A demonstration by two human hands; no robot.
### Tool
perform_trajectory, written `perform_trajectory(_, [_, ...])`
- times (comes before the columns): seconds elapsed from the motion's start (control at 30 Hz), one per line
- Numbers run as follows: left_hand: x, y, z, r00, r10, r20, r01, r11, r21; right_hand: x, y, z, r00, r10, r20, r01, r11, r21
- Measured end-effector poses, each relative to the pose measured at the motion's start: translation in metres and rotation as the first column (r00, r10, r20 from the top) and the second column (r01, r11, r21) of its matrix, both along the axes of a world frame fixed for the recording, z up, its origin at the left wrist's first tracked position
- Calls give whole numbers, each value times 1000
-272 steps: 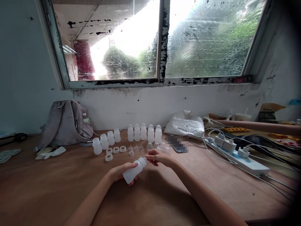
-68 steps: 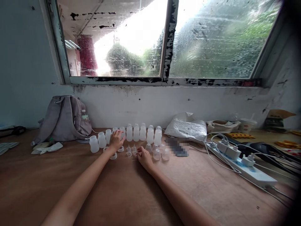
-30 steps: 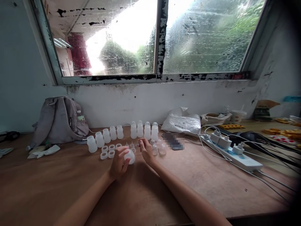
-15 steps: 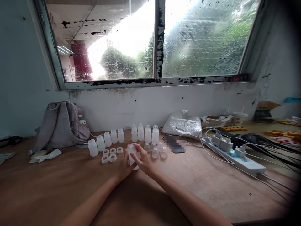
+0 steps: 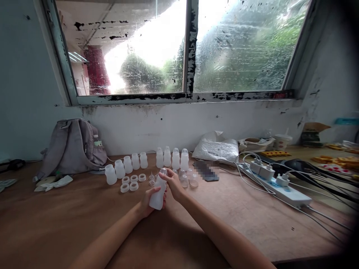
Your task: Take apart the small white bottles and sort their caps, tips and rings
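Observation:
A frosted white bottle [image 5: 157, 197] is tilted in front of me, its top leaning up to the right. My left hand [image 5: 147, 201] is wrapped round its body. The fingers of my right hand [image 5: 173, 184] close on the clear cap [image 5: 163, 171] at its top. Behind to the left stand several open bottles [image 5: 120, 170], with several white rings [image 5: 134, 178] before them. Several capped bottles [image 5: 175, 158] stand behind my hands. Clear nipples [image 5: 152, 179] lie just left of the held bottle, and clear caps [image 5: 193, 182] sit right of my right hand.
A grey backpack [image 5: 74, 149] leans on the wall at the left, with a white tissue [image 5: 60, 183] before it. At the right are a silver bag [image 5: 215, 148], a partly blurred dark phone [image 5: 212, 175] and a white power strip [image 5: 288, 192] with cables.
The bottle has gone from upright to tilted, and both hands have shifted on it. My left hand now grips lower on its body. Clear nipples that my hands hid have come into view.

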State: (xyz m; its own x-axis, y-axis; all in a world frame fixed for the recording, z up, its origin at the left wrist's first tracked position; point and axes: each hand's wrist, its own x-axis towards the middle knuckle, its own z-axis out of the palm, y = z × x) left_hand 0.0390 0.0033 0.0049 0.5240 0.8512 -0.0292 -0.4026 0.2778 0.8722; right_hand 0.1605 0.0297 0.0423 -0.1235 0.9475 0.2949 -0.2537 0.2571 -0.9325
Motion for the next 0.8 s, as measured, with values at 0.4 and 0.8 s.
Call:
perform_trajectory(0.4, [-8,1,12,972,-196,133,195,981,17,16,0,27,943,308,-124,-316,947,-51])
perform_trajectory(0.8, [-26,9,9,969,-221,-109,227,973,44,30,22,22,972,62,-228,-69,997,-22])
